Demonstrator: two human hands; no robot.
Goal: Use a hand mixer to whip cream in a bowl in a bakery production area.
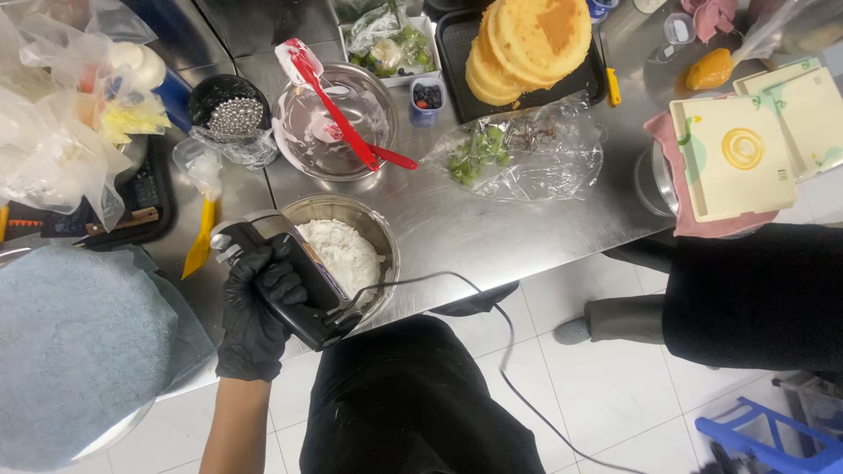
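Hand mixer (290, 281), black-and-silver, probably rigid and fairly heavy, over steel bowl (379, 230) of white cream (338, 250) at near table edge; gloved left hand (255, 307) fingers wrapped tight around its handle, the natural grip point. Right hand unseen.

Stainless-steel worktable (492, 224), brushed surface, reflecting diffuse overhead light. Floor (606, 386) of pale square tiles with darker grout lines, visible below the table edge. Blue plastic crate or stool frame (764, 434) standing on the floor at the lower right corner.
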